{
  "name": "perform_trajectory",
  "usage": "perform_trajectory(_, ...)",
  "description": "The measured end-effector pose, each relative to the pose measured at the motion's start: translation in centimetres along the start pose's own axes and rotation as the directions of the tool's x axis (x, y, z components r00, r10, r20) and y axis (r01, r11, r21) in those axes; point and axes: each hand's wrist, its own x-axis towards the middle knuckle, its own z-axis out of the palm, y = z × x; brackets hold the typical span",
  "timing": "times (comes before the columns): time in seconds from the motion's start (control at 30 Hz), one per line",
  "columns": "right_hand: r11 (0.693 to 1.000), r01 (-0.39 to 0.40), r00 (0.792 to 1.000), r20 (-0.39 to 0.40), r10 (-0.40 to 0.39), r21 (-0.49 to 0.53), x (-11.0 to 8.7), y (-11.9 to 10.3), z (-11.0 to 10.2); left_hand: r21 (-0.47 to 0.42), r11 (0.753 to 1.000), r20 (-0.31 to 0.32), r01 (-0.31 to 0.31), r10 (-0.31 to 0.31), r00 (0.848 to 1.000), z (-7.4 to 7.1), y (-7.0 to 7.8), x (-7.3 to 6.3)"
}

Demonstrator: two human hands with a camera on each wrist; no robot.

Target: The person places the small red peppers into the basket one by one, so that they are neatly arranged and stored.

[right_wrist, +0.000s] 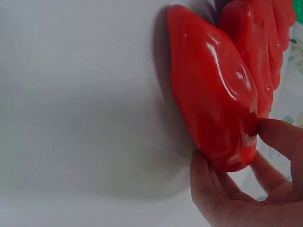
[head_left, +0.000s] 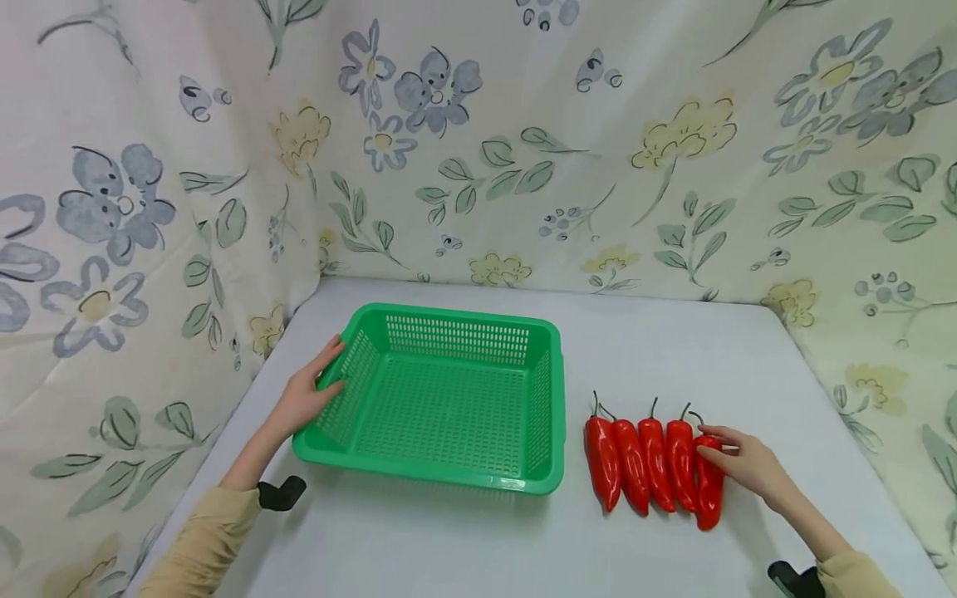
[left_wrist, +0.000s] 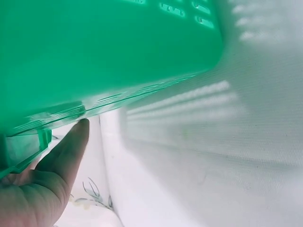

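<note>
A green plastic basket point(head_left: 449, 411) with slotted walls stands left of centre on the table. My left hand point(head_left: 310, 397) grips its left rim; in the left wrist view a digit of that hand point(left_wrist: 61, 165) presses against the outside of the basket wall point(left_wrist: 104, 52). To the right, several glossy red peppers point(head_left: 651, 465) lie side by side, stems pointing away. My right hand point(head_left: 740, 465) pinches the stem end of the rightmost red pepper point(head_left: 709, 486). Seen from the right wrist, thumb and fingers point(right_wrist: 279, 137) sit on either side of this pepper point(right_wrist: 213, 90).
The table point(head_left: 658, 357) has a white cover. Behind it and along both sides hangs a floral cloth point(head_left: 478, 208). A gap of white table separates the basket from the leftmost pepper point(head_left: 602, 461). A dark strap point(head_left: 281, 493) is worn at the left wrist.
</note>
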Motion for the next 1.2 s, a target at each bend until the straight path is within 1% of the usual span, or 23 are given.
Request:
perform_trajectory(0.2, 1.0, -0.014, 1.0, 0.006, 0.014, -0.01, 0.4, 0.0, 0.1, -0.028, 1.0, -0.011, 0.014, -0.014, 1.0, 0.0, -0.1, -0.1)
perform_trajectory(0.3, 1.0, -0.032, 0.999, 0.001, 0.032, -0.001, 0.1, 0.2, 0.0, -0.035, 0.999, -0.005, 0.018, -0.018, 1.0, 0.2, -0.1, 0.3)
perform_trajectory(0.57, 0.998, -0.03, 1.0, 0.0, 0.031, 0.051, -0.1, 0.1, -0.7, -0.041, 0.999, -0.02, 0.024, -0.024, 1.0, 0.3, -0.3, 0.2)
perform_trajectory(0.77, 0.995, -0.019, 0.999, -0.029, 0.022, 0.1, -0.6, -0.4, -1.8, -0.053, 0.998, -0.02, 0.021, -0.022, 1.0, 0.2, -0.4, 0.3)
perform_trajectory(0.93, 0.991, -0.001, 0.999, -0.044, 0.007, 0.135, -0.9, -1.5, -2.4, -0.046, 0.998, -0.022, 0.031, -0.032, 0.999, 0.2, -0.4, 0.3)
perform_trajectory(1.0, 0.988, 0.02, 0.998, -0.054, -0.012, 0.154, -1.0, -2.2, -2.6, -0.049, 0.998, -0.022, 0.034, -0.035, 0.999, 0.2, -0.4, 0.3)
perform_trajectory(1.2, 0.969, 0.076, 0.997, -0.051, -0.066, 0.235, -1.1, -5.6, -2.4, -0.052, 0.998, -0.025, 0.042, -0.043, 0.999, 0.2, -0.3, 0.3)
